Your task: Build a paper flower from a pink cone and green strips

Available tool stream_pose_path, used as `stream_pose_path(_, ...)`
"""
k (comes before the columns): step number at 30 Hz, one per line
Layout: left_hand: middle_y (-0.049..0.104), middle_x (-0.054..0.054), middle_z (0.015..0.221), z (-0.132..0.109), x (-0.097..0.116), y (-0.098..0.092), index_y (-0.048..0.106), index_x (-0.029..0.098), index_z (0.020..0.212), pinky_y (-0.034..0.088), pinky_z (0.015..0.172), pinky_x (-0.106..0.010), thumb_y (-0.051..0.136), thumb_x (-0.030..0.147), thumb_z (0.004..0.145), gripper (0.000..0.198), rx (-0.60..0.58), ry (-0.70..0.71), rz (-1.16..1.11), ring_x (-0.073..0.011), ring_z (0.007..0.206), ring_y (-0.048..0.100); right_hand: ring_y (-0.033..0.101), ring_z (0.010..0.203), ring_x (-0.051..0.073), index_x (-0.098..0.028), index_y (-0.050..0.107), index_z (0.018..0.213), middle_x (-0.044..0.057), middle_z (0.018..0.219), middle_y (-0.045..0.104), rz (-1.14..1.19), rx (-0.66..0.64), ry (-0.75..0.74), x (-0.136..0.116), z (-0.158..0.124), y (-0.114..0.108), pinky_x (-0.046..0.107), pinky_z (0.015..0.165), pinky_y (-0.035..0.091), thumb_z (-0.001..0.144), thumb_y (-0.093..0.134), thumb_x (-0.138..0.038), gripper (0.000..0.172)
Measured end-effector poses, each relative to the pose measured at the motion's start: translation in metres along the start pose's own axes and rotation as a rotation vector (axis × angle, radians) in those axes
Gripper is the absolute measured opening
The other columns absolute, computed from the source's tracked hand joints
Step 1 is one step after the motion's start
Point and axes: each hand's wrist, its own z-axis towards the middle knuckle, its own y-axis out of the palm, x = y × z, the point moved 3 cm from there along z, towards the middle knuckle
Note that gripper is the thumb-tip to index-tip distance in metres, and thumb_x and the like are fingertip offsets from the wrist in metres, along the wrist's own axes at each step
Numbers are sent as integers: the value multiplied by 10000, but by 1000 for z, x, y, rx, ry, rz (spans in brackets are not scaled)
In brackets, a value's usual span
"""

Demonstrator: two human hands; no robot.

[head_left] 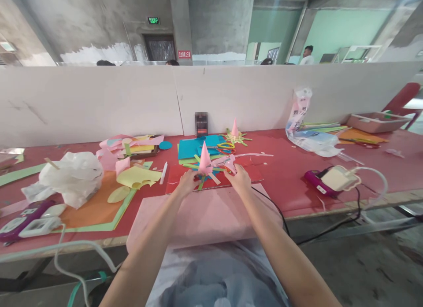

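Observation:
In the middle of the table stands an upright pink paper cone (205, 159) with green, blue and pale paper strips spread around its base. My left hand (188, 182) is at the left side of that base, its curled fingers gripping the edge of the paper. My right hand (239, 177) is closed on the handle of a pink hot glue gun (223, 162), whose nozzle points left toward the cone. A clear glue stick (254, 155) sticks out of the gun's rear. Beneath them lies a red sheet (173, 179).
Scissors (226, 146) rest on blue sheets (189, 147) behind the cone. A second pink cone (234, 130) stands farther back. On the left lie paper scraps (137, 177) and a white plastic bag (74, 175); a power strip (322, 183) is right. The gun's black cord (272, 205) crosses the table edge.

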Motion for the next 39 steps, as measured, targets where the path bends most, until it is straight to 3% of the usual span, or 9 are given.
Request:
stream_pose_path(8, 589, -25, 823, -1, -2, 0, 688, 242, 983, 435, 679, -255, 620, 199, 719, 276, 46, 2, -115, -150, 734, 553, 575, 907, 222, -189, 563, 1059, 81, 969, 624, 160, 122, 111, 2, 3, -8, 281, 706, 421, 723, 553, -509, 465)
stream_pose_path(10, 607, -29, 826, 2, -2, -9, 689, 209, 944, 440, 679, -249, 574, 232, 764, 215, 130, -20, -225, -139, 720, 557, 581, 864, 219, -169, 558, 1074, 84, 916, 627, 231, 187, 176, 5, 5, -12, 281, 700, 423, 726, 532, -540, 509)
stream_pose_path(14, 628, -48, 906, 15, 9, -42, 659, 178, 890, 447, 732, -267, 527, 306, 800, 205, 472, -55, -296, -146, 766, 564, 589, 809, 213, -152, 555, 1101, 78, 874, 629, 335, 240, 273, 10, 7, -16, 285, 702, 428, 718, 520, -559, 561)
stream_pose_path(16, 620, -50, 941, 26, 22, -54, 642, 182, 926, 450, 737, -265, 534, 341, 798, 231, 514, -23, -278, -144, 786, 570, 590, 843, 221, -155, 545, 1138, 83, 933, 632, 376, 232, 309, 12, 8, -16, 296, 731, 433, 694, 537, -567, 606)
stream_pose_path(20, 610, -56, 1002, 48, 49, -58, 625, 187, 963, 448, 733, -265, 586, 392, 765, 288, 495, 37, -234, -148, 807, 580, 583, 926, 225, -170, 517, 1208, 90, 1065, 617, 435, 220, 357, 14, 9, -14, 307, 804, 425, 667, 553, -583, 682)
stream_pose_path(24, 632, -60, 954, 61, 65, -51, 629, 181, 860, 433, 696, -269, 593, 355, 766, 201, 410, 75, -131, -172, 813, 586, 585, 916, 211, -175, 516, 1215, 82, 1074, 612, 454, 205, 371, 13, 8, -14, 293, 803, 425, 662, 557, -576, 684)
stream_pose_path(28, 649, -63, 882, 61, 67, -54, 634, 170, 827, 429, 689, -273, 577, 304, 775, 155, 393, 39, -93, -184, 792, 588, 586, 814, 190, -167, 545, 1162, 68, 963, 629, 443, 199, 352, 10, 7, -15, 276, 739, 428, 682, 531, -567, 625)
stream_pose_path(33, 662, -40, 1001, 58, 66, -63, 649, 189, 912, 441, 738, -255, 566, 251, 778, 169, 343, 129, -208, -178, 878, 602, 575, 793, 181, -178, 543, 1145, 51, 934, 624, 423, 205, 377, 10, 8, -17, 275, 742, 422, 674, 550, -571, 613)
stream_pose_path(39, 639, -60, 1057, 59, 57, -53, 609, 192, 1037, 466, 757, -272, 622, 287, 758, 295, 333, 107, -275, -179, 887, 609, 579, 866, 197, -175, 535, 1152, 71, 993, 621, 414, 172, 381, 11, 8, -15, 273, 759, 420, 680, 549, -564, 611)
